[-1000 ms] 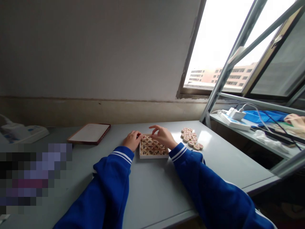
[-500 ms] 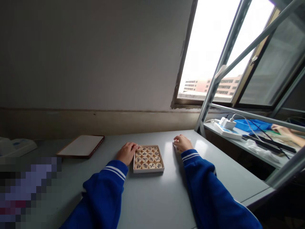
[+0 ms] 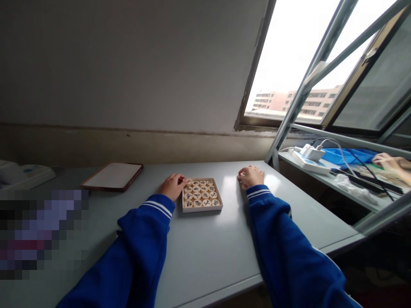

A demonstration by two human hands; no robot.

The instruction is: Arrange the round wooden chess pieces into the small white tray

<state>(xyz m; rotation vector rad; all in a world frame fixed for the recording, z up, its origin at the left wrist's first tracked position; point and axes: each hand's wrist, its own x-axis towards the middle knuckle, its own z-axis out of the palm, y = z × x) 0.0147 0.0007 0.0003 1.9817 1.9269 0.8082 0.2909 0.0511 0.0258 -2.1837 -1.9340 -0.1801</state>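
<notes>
The left hand (image 3: pixel 172 187) was held narrow, its fingers loosely curved, and no object was seen gripped in it; the fingertips were placed at the left edge of the box. The right hand (image 3: pixel 251 176) was curled down on the table (image 3: pixel 205 252), well to the right of the box, and a pale edge was seen beneath its fingers, but whether anything was held there could not be told. Both forearms were covered by blue sleeves (image 3: pixel 141 239) with white cuff stripes.

The shallow white box (image 3: pixel 202 210) was set on the table between the hands, squarely filled with round wooden chess pieces (image 3: pixel 197 195). These were arranged in four tight rows of four, their pale faces marked with dark carved characters and their edges touching.

Farther left, a flat board (image 3: pixel 112 176) with a white face and dark red edge was lying on the table. Beyond the table's right end, a power strip (image 3: pixel 308 160) and a blue tray (image 3: pixel 349 156) were seen on a lower shelf, and another person's hand (image 3: pixel 387 161) was extended there. Above these, an open window (image 3: pixel 289 55) was seen.
</notes>
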